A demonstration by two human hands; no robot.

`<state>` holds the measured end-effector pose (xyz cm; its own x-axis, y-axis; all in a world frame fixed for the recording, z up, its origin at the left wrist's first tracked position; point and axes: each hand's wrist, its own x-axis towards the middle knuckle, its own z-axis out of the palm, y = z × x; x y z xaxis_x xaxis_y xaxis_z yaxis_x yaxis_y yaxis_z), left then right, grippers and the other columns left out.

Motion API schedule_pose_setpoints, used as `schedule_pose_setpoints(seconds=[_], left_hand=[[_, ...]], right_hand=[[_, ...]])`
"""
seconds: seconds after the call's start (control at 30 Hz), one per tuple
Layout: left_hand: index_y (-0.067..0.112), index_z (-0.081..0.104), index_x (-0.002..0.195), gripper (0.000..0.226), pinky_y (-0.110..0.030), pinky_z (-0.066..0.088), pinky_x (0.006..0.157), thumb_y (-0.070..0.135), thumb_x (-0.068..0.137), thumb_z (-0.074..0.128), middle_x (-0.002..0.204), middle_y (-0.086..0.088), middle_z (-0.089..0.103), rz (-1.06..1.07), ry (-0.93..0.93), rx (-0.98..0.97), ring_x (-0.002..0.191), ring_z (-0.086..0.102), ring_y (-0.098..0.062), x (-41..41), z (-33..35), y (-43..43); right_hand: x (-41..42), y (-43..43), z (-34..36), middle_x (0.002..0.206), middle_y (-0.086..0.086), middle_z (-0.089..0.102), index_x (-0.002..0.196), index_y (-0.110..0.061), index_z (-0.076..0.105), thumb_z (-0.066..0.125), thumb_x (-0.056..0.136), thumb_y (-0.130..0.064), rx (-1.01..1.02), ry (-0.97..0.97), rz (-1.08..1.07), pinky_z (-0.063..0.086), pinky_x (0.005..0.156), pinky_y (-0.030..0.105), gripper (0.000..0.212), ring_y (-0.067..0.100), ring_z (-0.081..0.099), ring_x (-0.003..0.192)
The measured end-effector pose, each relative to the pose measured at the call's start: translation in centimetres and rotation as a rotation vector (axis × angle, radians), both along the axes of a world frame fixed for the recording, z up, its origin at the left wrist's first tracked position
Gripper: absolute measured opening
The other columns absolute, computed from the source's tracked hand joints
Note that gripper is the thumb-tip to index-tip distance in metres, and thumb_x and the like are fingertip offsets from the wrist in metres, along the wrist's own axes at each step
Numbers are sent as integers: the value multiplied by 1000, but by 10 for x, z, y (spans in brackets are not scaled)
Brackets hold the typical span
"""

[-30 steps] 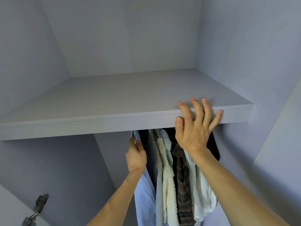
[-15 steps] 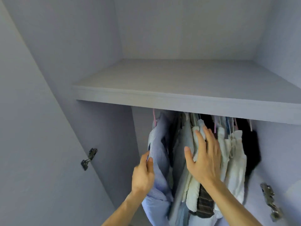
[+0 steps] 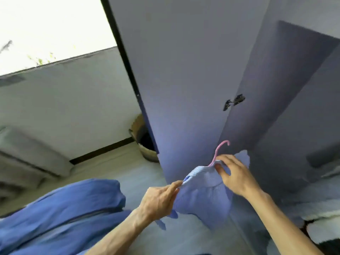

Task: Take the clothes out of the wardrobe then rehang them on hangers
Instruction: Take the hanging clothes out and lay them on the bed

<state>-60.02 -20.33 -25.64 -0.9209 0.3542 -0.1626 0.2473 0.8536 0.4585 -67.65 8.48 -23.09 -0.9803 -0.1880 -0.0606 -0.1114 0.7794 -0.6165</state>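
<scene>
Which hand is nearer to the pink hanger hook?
Right. The right hand grips the striped shirt at the base of the pink hanger hook; the left hand pinches the shirt's edge, farther down and left.

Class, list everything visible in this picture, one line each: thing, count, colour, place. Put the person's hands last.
striped shirt: one, pale blue and white, centre, on the hanger
hanger: one, pink, hook rising above the shirt's collar
wardrobe door: one, grey-lilac, open, upper centre
hinge: one, dark metal, on the door's inner edge
basket: one, tan woven, behind the door
bedding: one heap, blue, lower left
pillow: one, grey, left, blurred
window: one, bright, upper left
left hand: one, pinches the shirt's shoulder edge
right hand: one, grips the collar beside the hanger's neck
</scene>
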Motion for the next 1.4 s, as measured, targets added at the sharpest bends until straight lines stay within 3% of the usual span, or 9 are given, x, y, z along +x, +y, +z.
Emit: schedule_pose_setpoints(seconds=[0.13,0.23,0.33,0.5,0.63,0.8,1.0,1.13,1.4], left_hand=[[35,47,123,57,-30,52,49,26,76,79,85,15,73,234,295,-122,61,66,-18,73,-5,-66],[21,61,131,52,-31,53,57,38,84,75,102,12,73,452,324,-84,75,67,-17,134,-3,-100],[28,32,154,70,-39,54,76,59,94,49,138,8,54,652,53,-87,103,65,-22,192,1,-119],[49,21,153,65,-42,54,83,64,95,43,145,17,44,915,-37,-19,106,64,-25,270,10,-128],[54,38,140,47,-37,52,81,64,95,35,128,13,61,1146,77,-2,108,63,-16,322,24,-122],[34,61,120,30,-37,46,71,44,98,44,104,5,71,1511,268,-55,93,65,-24,369,43,-112],[27,68,110,20,-31,46,75,36,95,58,92,8,70,1793,446,-78,85,61,-17,419,66,-118],[25,70,104,18,-22,36,64,36,92,61,78,6,68,1891,486,-185,76,56,-13,449,86,-135],[19,68,114,27,-20,44,63,38,98,59,90,6,72,1981,511,-106,75,64,-11,511,102,-204]], right_hand=[[25,-81,-22,115,-5,64,113,-24,70,66,94,-25,83,0,229,45,96,36,19,26,60,108],[58,-138,-36,104,-2,64,103,-23,68,70,91,-17,78,28,402,45,88,40,13,33,62,96],[93,-188,-46,94,-6,59,92,-29,62,73,88,-13,66,72,608,45,77,39,20,35,61,84],[141,-263,-30,96,-14,52,97,-32,60,64,95,-25,-22,114,914,36,81,31,8,23,53,84],[165,-324,-11,101,-5,64,101,-23,67,56,95,-35,-13,104,1170,43,85,41,17,28,59,92],[217,-386,9,93,-16,58,98,-32,66,44,98,-55,-57,164,1382,39,75,32,33,20,47,81],[268,-437,29,91,-15,63,103,-28,69,51,89,-61,-163,215,1542,35,76,24,40,16,46,86],[276,-470,24,106,-12,66,115,-27,68,49,86,-70,-145,227,1567,40,88,34,55,22,48,109],[278,-555,-7,124,-8,58,114,-41,56,71,82,-59,-78,-273,1325,43,98,47,40,19,50,120]])
